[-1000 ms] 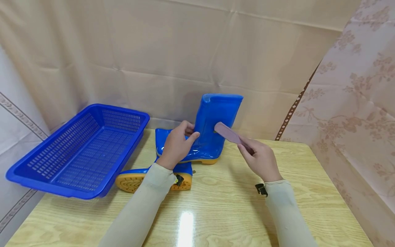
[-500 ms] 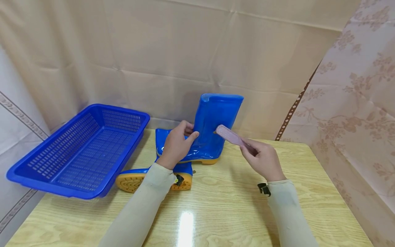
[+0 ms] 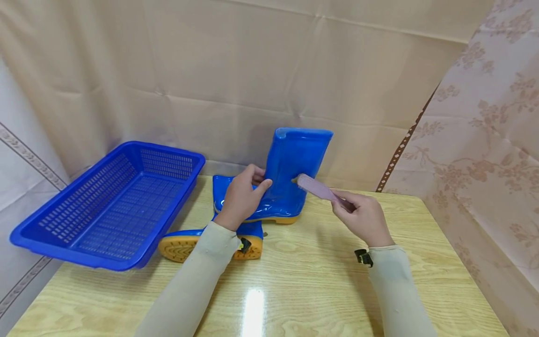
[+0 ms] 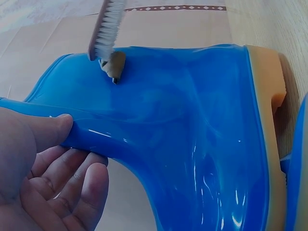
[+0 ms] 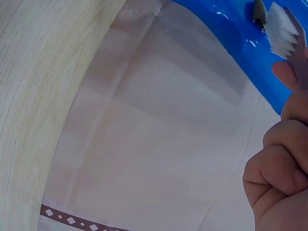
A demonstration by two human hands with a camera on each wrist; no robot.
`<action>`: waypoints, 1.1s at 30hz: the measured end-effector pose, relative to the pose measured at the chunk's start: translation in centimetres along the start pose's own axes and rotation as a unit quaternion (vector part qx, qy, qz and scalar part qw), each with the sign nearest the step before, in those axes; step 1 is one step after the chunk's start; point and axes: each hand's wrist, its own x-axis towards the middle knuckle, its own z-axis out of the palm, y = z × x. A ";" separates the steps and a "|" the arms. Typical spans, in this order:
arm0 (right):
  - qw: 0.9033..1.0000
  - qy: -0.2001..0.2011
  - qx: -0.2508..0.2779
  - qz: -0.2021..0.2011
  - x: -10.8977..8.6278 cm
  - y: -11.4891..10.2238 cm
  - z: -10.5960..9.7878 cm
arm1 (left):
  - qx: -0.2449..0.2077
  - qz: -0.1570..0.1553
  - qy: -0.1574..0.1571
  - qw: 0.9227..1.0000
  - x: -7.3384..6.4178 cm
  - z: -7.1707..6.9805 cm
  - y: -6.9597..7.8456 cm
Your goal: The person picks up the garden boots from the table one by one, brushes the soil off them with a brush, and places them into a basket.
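A blue rain boot (image 3: 294, 150) with a yellow sole stands upright, its toe to the left. My left hand (image 3: 244, 196) holds the front of its shaft, thumb on the near side and fingers behind, as the left wrist view shows. In my right hand (image 3: 364, 217) is a mauve scrubbing brush (image 3: 316, 188), gripped by the handle. Its white bristles (image 4: 109, 31) face the shaft's side, right at a small brownish lump (image 4: 115, 66) on the blue surface. A second blue boot (image 3: 178, 247) lies on its side under my left forearm, partly hidden, its yellow tread toward me.
To the left stands a large blue plastic basket (image 3: 139, 267) with perforated walls. The wood-grain table (image 3: 303, 290) carries everything, and a beige curtain (image 3: 236, 84) hangs close behind the boots. A flowered curtain (image 3: 484, 154) borders the right side.
My right hand and the brush have shifted slightly right and down along the shaft, and the brush has turned a little. My left hand and both boots have stayed in place.
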 end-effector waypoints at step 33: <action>0.996 0.014 -0.038 -0.081 0.1 0.2 1.5 | -0.004 0.006 -0.003 1.000 -0.1 -0.1 0.1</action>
